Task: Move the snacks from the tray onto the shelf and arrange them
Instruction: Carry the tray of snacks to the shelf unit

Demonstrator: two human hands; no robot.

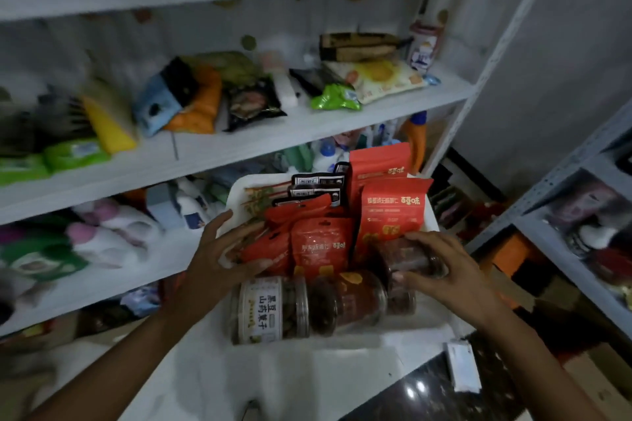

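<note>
White tray [236, 190] on the surface, packed with red snack pouches [321, 244] and clear jars [270, 309] lying sideways, just before the shelf [239, 143]. Left hand [224, 249] spread wide, resting on a pouch; right hand [444, 270] curled over a dark jar [407, 260].
</note>
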